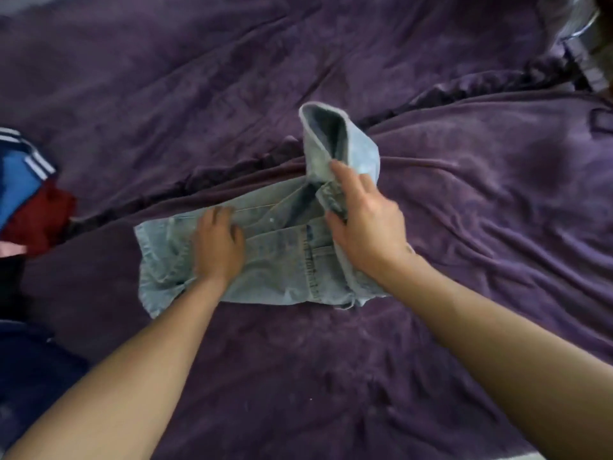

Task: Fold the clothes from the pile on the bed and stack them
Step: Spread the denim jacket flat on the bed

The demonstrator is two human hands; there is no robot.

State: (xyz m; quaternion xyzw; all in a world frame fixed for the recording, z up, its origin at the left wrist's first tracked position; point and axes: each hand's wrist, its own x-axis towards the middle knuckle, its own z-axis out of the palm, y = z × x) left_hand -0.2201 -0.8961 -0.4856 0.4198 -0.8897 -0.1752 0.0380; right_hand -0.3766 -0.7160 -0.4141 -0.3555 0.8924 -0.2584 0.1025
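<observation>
A pair of light blue denim shorts (282, 270) lies on the purple bed cover (464, 210) in the middle of the view. My left hand (219, 244) presses flat on the left part of the denim, fingers spread. My right hand (361, 220) grips the right part of the denim between thumb and fingers and holds one leg end (335, 141) raised, its open hem pointing up and away from me.
A pile of clothes (30, 200) sits at the left edge: a blue piece with white stripes, a dark red one, and dark pieces below. The purple cover is wrinkled, with a deep crease running diagonally behind the denim.
</observation>
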